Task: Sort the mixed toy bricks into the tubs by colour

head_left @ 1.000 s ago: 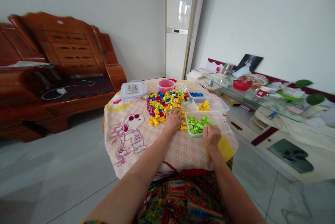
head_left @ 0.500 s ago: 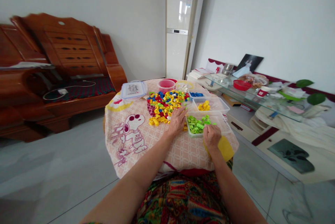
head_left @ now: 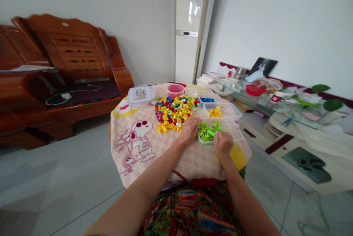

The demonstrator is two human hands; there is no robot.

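My left hand [head_left: 189, 131] is beside the left wall of a clear plastic box holding green toy bricks [head_left: 207, 132]. Its fingers are bent together toward that box, and whatever they may hold is hidden. At the box's near right edge, my right hand [head_left: 223, 144] is closed in a fist; its contents cannot be seen. A mixed pile of toy bricks [head_left: 176, 109], yellow, red, blue, green and white, lies just beyond my left hand. Farther back are a clear box with yellow bricks [head_left: 215, 111] and another with blue bricks [head_left: 207, 99].
A patterned cloth [head_left: 168, 155] covers the small table. At its far side are a pink round tub [head_left: 175, 88], white bricks [head_left: 193, 91] and a printed box lid [head_left: 141, 94]. A cluttered glass-topped cabinet [head_left: 275, 105] stands right, a wooden sofa [head_left: 71, 59] left.
My left hand has drawn back from the brick pile, slightly toward me and to the right, its fingers turning toward the green box. My right hand has stayed in place.
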